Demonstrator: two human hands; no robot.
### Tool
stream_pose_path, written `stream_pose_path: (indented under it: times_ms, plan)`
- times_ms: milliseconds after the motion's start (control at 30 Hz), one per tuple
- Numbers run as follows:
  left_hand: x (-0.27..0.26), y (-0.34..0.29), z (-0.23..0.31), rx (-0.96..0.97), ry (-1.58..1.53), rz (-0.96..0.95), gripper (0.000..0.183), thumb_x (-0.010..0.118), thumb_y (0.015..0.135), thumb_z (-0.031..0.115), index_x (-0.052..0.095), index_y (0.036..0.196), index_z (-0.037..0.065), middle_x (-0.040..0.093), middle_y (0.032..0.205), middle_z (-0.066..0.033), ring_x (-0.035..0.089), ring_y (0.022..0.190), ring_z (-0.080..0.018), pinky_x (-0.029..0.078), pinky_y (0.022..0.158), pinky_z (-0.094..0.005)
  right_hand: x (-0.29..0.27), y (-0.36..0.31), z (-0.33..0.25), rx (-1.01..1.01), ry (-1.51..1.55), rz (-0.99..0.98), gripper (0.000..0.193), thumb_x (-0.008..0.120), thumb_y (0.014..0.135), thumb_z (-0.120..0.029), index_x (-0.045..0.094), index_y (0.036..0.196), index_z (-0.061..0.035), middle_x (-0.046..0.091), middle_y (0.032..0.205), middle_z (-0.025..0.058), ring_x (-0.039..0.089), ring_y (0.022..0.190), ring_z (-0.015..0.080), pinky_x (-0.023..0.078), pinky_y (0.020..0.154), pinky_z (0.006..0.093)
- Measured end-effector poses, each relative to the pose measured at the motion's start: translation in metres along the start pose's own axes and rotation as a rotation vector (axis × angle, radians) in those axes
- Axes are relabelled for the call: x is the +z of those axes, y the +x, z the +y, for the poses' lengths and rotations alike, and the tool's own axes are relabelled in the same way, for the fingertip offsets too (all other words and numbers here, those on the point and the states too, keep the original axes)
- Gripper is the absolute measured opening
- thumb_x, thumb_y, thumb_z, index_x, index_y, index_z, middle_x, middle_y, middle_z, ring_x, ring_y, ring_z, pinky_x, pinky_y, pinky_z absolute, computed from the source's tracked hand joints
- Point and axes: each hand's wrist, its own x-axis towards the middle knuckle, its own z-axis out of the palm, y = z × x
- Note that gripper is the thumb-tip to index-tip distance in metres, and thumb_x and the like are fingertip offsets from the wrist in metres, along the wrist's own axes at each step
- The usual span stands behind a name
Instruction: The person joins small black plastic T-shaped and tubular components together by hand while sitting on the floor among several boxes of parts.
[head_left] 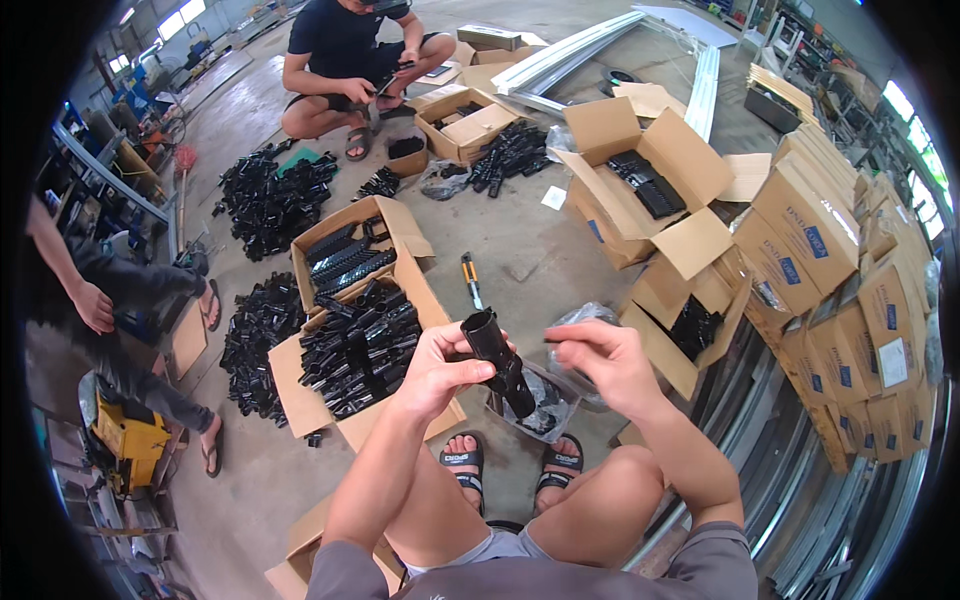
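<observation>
As left hand (pixel 438 374) holds tube (pixel 511 380), right hand (pixel 606 368) nearby

Before us, a tubular fitting (pixel 505 368) sits in our left hand (pixel 437 370), above a plastic bin (pixel 550 434). Beyond it, a utility knife (pixel 469 270) lies on the floor (pixel 450 225). To our left, two open cartons (pixel 297 390) stand one behind the other, plastic parts (pixel 360 345) inside both, with loose heaps (pixel 262 345) left of them. To our right stand two more open cartons (pixel 620 215), parts inside; farther right are stacked closed cartons (pixel 800 225), with metal profiles (pixel 790 480) on their near side. Farthest ahead, a co-worker (pixel 335 55) squats beyond the heaps.
</observation>
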Motion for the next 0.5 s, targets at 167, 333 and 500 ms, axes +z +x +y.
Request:
stream_pose_path:
  times_ms: [167,333,500]
  plan:
    - [0.023,-0.005,0.013,0.044,0.115,-0.001,0.038,0.078,0.068,0.001,0.069,0.105,-0.002,0.073,0.091,-0.0101,0.069,0.083,-0.0149,0.056,0.081,-0.0286,0.033,-0.013,-0.044,-0.099,-0.068,-0.030,0.022,0.061,0.091,0.001,0.067,0.112,0.0039,0.068,0.088,0.0072,0.064,0.081,0.0105,0.052,0.075,0.0258]
    - [0.025,-0.013,0.020,0.124,0.233,-0.026,0.041,0.079,0.069,-0.001,0.068,0.108,-0.003,0.073,0.094,-0.0095,0.068,0.085,-0.0122,0.054,0.079,-0.0258,0.041,-0.018,-0.036,-0.389,-0.395,0.081,0.019,0.068,0.087,0.001,0.068,0.105,0.0035,0.070,0.085,0.0085,0.064,0.075,0.0108,0.052,0.071,0.0240]
    - [0.028,-0.019,0.016,0.248,0.373,0.002,0.041,0.082,0.069,-0.003,0.069,0.108,-0.004,0.073,0.097,-0.0081,0.067,0.091,-0.0123,0.053,0.082,-0.0275,0.052,-0.019,-0.018,-0.144,-0.037,0.208,0.012,0.069,0.086,0.002,0.068,0.098,0.0038,0.069,0.084,0.0062,0.063,0.073,0.0103,0.051,0.068,0.0224]
